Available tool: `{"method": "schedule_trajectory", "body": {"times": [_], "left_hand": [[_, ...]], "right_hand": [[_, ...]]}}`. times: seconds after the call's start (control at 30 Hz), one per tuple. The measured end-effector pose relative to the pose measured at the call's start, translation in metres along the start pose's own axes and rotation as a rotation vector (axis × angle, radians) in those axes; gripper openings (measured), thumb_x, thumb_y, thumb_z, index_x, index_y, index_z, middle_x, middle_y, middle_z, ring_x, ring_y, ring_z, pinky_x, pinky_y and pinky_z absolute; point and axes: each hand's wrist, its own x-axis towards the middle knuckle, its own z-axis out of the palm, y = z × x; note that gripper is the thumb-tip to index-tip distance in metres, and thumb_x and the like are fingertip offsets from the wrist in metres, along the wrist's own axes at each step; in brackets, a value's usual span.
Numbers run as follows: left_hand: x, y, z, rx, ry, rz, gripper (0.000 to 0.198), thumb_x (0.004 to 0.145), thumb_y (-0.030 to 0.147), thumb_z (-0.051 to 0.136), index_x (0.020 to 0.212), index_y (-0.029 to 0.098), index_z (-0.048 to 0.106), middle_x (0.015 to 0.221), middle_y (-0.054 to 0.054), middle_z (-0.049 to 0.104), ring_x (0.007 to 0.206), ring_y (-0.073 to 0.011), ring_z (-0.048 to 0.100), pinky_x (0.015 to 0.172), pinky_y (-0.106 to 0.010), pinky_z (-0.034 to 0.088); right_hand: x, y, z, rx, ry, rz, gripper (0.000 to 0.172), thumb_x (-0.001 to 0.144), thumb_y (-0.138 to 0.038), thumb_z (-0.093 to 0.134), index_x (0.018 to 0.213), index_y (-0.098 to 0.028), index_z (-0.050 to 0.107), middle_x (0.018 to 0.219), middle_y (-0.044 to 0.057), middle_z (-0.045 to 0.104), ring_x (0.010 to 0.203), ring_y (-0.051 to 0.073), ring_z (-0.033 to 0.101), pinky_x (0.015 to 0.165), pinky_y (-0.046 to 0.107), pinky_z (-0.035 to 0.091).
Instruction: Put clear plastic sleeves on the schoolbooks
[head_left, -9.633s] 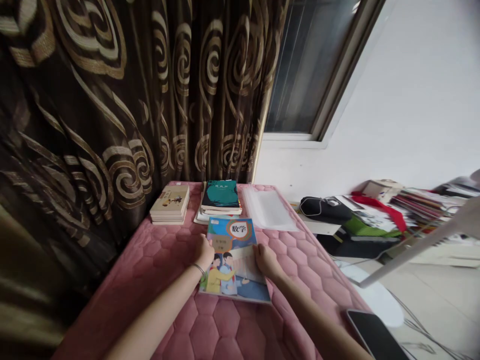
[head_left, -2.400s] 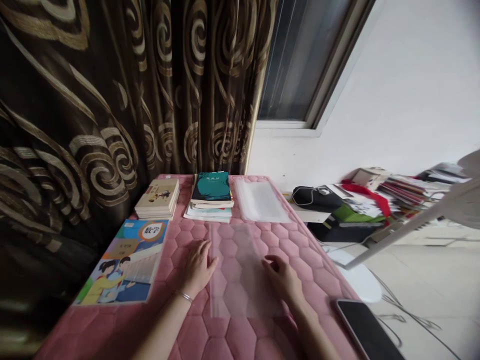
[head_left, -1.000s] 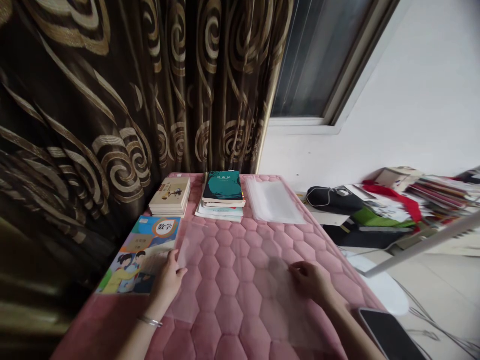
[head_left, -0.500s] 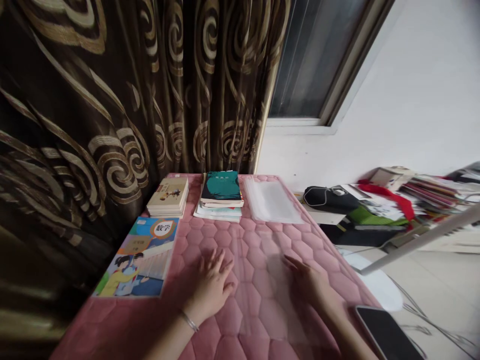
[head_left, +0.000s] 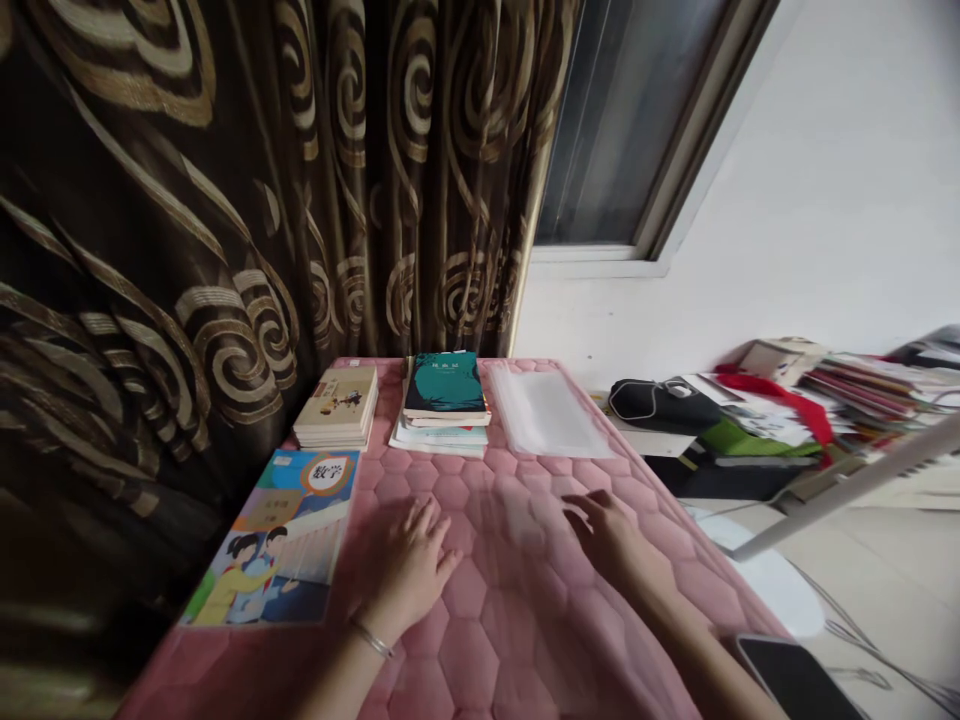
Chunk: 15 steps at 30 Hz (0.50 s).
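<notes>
Both of my hands lie on a clear plastic sheet (head_left: 525, 530) spread over the pink quilted table top (head_left: 480, 650). My left hand (head_left: 409, 565) rests flat with fingers apart on the sheet's left part. My right hand (head_left: 611, 535) presses the sheet's right part, fingers stretched forward. A colourful textbook (head_left: 277, 540) lies flat to the left of my left hand, apart from it.
At the table's far end sit a beige book stack (head_left: 337, 408), a stack topped by a teal book (head_left: 444, 385) and a pile of clear covers (head_left: 551, 412). A phone (head_left: 799, 680) lies at the right edge. A brown curtain (head_left: 225, 200) hangs behind; clutter (head_left: 750, 420) lies right.
The textbook went from the centre to the left side, and a clear sheet was laid in its place. In the last second my left hand moved from the textbook back onto the sheet.
</notes>
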Motion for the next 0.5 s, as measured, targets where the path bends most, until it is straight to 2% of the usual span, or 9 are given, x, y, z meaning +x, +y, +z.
{"method": "schedule_trajectory", "body": {"times": [0.07, 0.13, 0.2, 0.3, 0.4, 0.5], "left_hand": [[0.002, -0.006, 0.007, 0.042, 0.043, -0.006, 0.048, 0.093, 0.045, 0.043, 0.136, 0.025, 0.049, 0.150, -0.008, 0.038, 0.140, -0.0317, 0.030, 0.110, -0.055, 0.030], [0.001, -0.008, 0.018, 0.082, 0.054, -0.014, 0.052, 0.091, 0.045, 0.045, 0.139, 0.025, 0.045, 0.152, -0.009, 0.035, 0.140, -0.0345, 0.027, 0.109, -0.061, 0.028], [-0.001, -0.009, 0.030, 0.114, 0.062, -0.014, 0.054, 0.091, 0.043, 0.046, 0.141, 0.024, 0.042, 0.152, -0.010, 0.033, 0.141, -0.0352, 0.026, 0.109, -0.063, 0.026], [-0.004, -0.009, 0.042, 0.146, 0.104, 0.001, 0.056, 0.091, 0.045, 0.044, 0.143, 0.024, 0.040, 0.152, -0.010, 0.033, 0.140, -0.0345, 0.027, 0.109, -0.061, 0.027], [-0.003, -0.010, 0.048, 0.169, 0.162, -0.001, 0.058, 0.091, 0.047, 0.042, 0.145, 0.026, 0.035, 0.152, -0.009, 0.035, 0.139, -0.0333, 0.030, 0.108, -0.062, 0.026], [-0.001, -0.013, 0.051, 0.173, 0.177, -0.014, 0.058, 0.090, 0.046, 0.044, 0.145, 0.029, 0.035, 0.152, -0.008, 0.034, 0.137, -0.0332, 0.033, 0.106, -0.061, 0.029]], "right_hand": [[0.026, -0.029, -0.004, 0.308, -0.061, 0.031, 0.021, 0.085, -0.024, 0.054, 0.102, -0.023, 0.068, 0.095, 0.008, 0.065, 0.073, 0.017, 0.062, 0.067, 0.027, 0.049], [0.057, -0.058, -0.001, 0.674, -0.175, 0.204, 0.019, 0.083, -0.023, 0.061, 0.102, -0.021, 0.065, 0.087, 0.005, 0.066, 0.075, 0.016, 0.062, 0.067, 0.026, 0.050], [0.089, -0.082, 0.009, 0.763, -0.214, 0.279, 0.022, 0.087, -0.027, 0.059, 0.107, -0.017, 0.060, 0.084, 0.005, 0.065, 0.067, 0.014, 0.063, 0.060, 0.025, 0.052], [0.134, -0.104, 0.032, 0.829, -0.247, 0.398, 0.027, 0.093, -0.034, 0.052, 0.106, -0.011, 0.058, 0.083, 0.006, 0.064, 0.064, 0.013, 0.063, 0.059, 0.026, 0.054], [0.168, -0.116, 0.056, 0.868, -0.242, 0.507, 0.031, 0.092, -0.037, 0.054, 0.113, -0.014, 0.058, 0.101, 0.007, 0.063, 0.080, 0.015, 0.064, 0.070, 0.033, 0.055], [0.186, -0.122, 0.074, 0.920, -0.193, 0.560, 0.034, 0.091, -0.036, 0.057, 0.119, -0.017, 0.056, 0.115, 0.007, 0.060, 0.095, 0.018, 0.061, 0.079, 0.038, 0.054]]}}
